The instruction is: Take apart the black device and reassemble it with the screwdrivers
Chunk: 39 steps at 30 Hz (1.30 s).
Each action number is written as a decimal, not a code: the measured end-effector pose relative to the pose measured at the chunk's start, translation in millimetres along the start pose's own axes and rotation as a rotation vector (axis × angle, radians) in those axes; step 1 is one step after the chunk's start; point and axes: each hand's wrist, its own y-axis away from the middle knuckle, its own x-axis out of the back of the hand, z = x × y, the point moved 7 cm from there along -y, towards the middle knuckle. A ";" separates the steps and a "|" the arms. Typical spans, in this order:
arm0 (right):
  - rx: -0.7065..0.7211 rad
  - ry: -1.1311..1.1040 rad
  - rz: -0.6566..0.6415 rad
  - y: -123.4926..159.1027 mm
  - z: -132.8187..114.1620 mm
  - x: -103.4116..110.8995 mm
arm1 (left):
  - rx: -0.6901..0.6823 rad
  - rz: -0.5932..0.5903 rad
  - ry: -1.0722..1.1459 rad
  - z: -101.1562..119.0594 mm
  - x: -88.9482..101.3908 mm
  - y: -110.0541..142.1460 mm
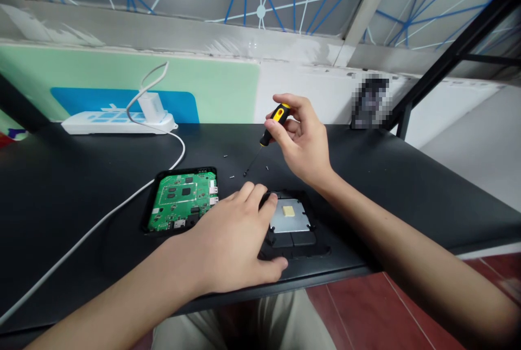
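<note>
A small black and yellow screwdriver [275, 122] is pinched in the raised fingers of my right hand [303, 141]. Its thin shaft slants down to the left, and a tiny dark piece, perhaps a screw, shows at the tip just over the table. My left hand [234, 239] grips the left side of a black plastic cover [305, 239], thumb at the near edge and fingers at the far one. A silver metal plate [299, 222] with a cream square pad [288, 211] sits inside that cover. Left of it lies a black case with a green circuit board [179, 201], partly behind my left hand.
Several small screws [232, 177] lie loose on the black table [366, 176] beyond the cover. A white power strip [118, 122] with a plugged-in charger [151, 107] stands at the wall. Its white cable [101, 224] runs along the left. A blurred dark object [370, 101] stands back right.
</note>
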 end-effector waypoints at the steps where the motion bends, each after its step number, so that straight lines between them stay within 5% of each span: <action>1: 0.002 0.000 -0.006 0.3 -0.2 -0.6 | 0.001 -0.006 -0.001 0.1 -0.2 0.3; 9: 0.007 0.056 0.029 -1.9 -3.0 10.6 | 0.013 -0.015 -0.005 -0.5 -1.4 1.8; 21: 0.034 0.058 0.224 8.2 -9.1 83.3 | 0.100 -0.048 0.039 -20.7 4.7 -1.1; 25: 0.053 0.060 0.140 17.6 -0.2 78.2 | 0.099 -0.031 0.010 -25.7 5.3 -0.2; 39: 0.068 -0.012 0.184 13.9 4.1 51.4 | 0.072 -0.025 0.034 -26.3 3.5 3.0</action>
